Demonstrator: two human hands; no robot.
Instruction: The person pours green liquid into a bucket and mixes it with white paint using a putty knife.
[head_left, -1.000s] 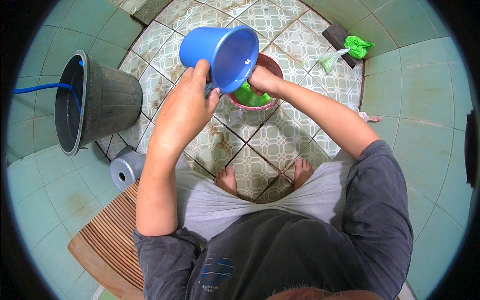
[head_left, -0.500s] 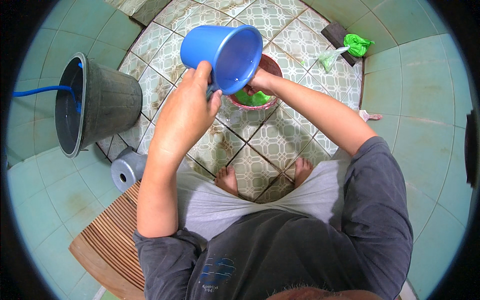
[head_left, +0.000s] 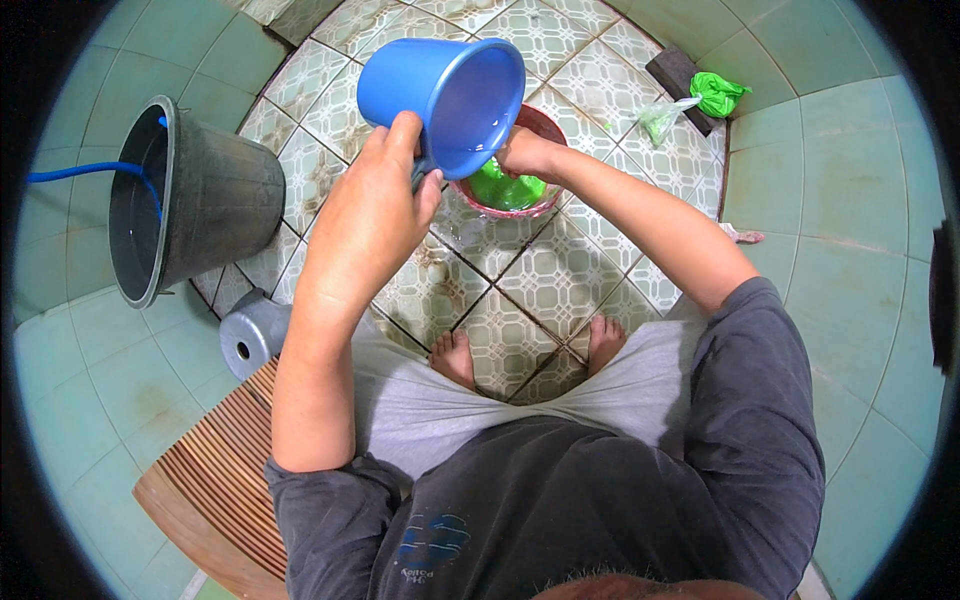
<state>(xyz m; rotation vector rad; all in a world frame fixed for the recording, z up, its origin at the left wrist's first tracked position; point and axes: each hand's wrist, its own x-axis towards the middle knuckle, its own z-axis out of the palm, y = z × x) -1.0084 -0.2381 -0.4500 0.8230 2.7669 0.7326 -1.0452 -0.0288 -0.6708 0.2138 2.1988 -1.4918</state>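
Observation:
My left hand (head_left: pixel 372 195) grips the handle of a blue plastic dipper (head_left: pixel 408 88). The dipper is tilted, its mouth turned to the right, and a little clear water shows inside near the lower rim. Below and behind it, a reddish-pink bucket (head_left: pixel 540 120) stands on the tiled floor with bright green liquid (head_left: pixel 512 192) in it. Over the bucket's opening, my right hand (head_left: pixel 530 158) is curled with the fingers pointing down. The dipper's rim partly covers those fingers, so what they hold, if anything, is hidden.
A large dark bucket (head_left: pixel 225 195) stands at left with a blue hose (head_left: pixel 95 170) running into it. Near it are a grey plastic stool (head_left: pixel 255 335) and a slatted wooden seat (head_left: pixel 215 470). Green and clear plastic bags (head_left: pixel 718 95) lie by a dark block (head_left: pixel 672 75) at far right.
The dipper and my left hand have risen slightly away from me. My right hand has shifted a little to the right, and more green liquid shows.

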